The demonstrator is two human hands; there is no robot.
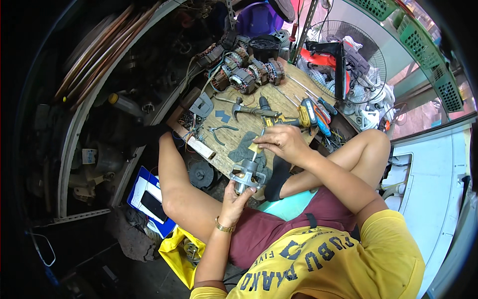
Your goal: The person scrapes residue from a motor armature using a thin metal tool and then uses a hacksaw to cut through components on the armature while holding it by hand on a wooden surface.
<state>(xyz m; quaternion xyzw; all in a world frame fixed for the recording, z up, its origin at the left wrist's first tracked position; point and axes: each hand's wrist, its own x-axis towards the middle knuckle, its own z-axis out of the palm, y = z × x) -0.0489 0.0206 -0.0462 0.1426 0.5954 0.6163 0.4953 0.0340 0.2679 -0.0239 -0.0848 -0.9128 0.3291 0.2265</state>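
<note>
My left hand [236,203], with a gold watch on its wrist, grips a silver metal motor housing [242,186] from below, in front of my lap. A thin shaft [255,156] rises from the housing. The fingers of my right hand [285,143] pinch a small tan piece [255,148] against the upper part of this shaft; the piece looks like folded sandpaper, though I cannot be sure. Just beyond the housing, a dark grey cloth [243,148] lies on the wooden board [234,95]. My right fingers partly hide the tip of the shaft.
A claw hammer [256,111], a yellow cordless drill [289,120], pliers [222,132] and several screwdrivers [322,118] lie on or beside the board. Wound motor stators [243,79] crowd its far end. To the right stands a wire fan guard [366,37] with parts in it.
</note>
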